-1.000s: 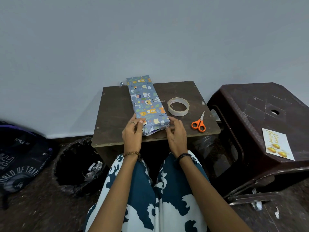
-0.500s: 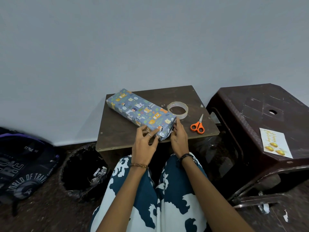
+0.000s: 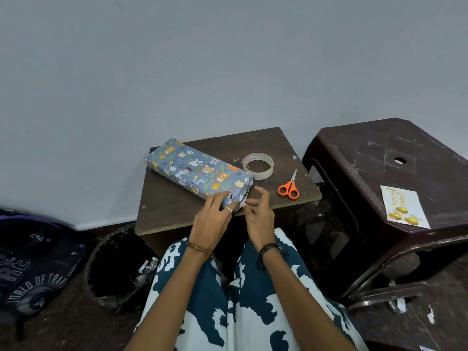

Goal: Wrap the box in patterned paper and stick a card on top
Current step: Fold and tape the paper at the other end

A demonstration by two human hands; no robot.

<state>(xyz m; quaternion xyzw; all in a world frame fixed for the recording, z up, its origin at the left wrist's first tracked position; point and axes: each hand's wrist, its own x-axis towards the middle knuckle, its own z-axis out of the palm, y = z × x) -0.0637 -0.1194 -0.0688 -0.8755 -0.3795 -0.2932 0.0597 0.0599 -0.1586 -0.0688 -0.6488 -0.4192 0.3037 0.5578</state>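
Box (image 3: 198,173), already covered in blue animal-print paper, lies slantwise on the small table (image 3: 167,211), its far end near the wall and its near end at the front edge between the two hands. In the head view, the only one, the left hand (image 3: 211,220) rests its fingers on the near corner of the parcel, pressing the paper down without curling round it. The right hand (image 3: 258,215) hovers just beside the end flap with fingers loosely bent and, as far as I can tell, holding nothing; whether a fingertip touches the paper is unclear. The end fold looks unfinished, with a pale edge of paper showing, so the step in hand is most likely closing and taping this end. To do it well, the left hand should keep the flap flat and tight while the right fetches the tape (image 3: 258,165), which sits just past the box, and the scissors (image 3: 289,187) beside it. Letting go early would probably let the fold spring open. The card (image 3: 404,206) waits on the dark stool (image 3: 379,153) to the right, well apart, for the last step.
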